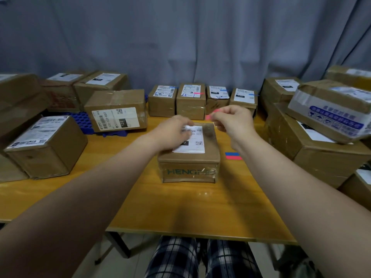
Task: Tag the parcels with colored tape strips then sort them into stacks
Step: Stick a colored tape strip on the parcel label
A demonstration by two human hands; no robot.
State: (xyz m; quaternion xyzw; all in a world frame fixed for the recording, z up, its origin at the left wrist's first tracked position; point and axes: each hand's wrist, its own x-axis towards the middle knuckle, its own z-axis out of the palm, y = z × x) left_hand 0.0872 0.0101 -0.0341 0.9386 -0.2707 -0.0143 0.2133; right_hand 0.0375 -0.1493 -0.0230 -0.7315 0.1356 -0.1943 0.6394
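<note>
Above the parcel (pixel 189 153) under the flat left hand (pixel 174 131), the right hand (pixel 230 119) pinches pink tape (pixel 209 116).

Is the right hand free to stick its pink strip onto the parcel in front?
Probably yes. The right hand pinches the pink strip just above the parcel; the left hand covers only the label's left part.

- Brown parcel (pixel 188 159) showing teal lettering (white label on top).
- Pink tape strip (pixel 209 116).
- Pink-and-blue strips (pixel 232 155) lying on the yellow-orange table (pixel 180 207).
- Grey curtain (pixel 180 37) hanging.
- Plaid trousers (pixel 176 257) showing.
</note>
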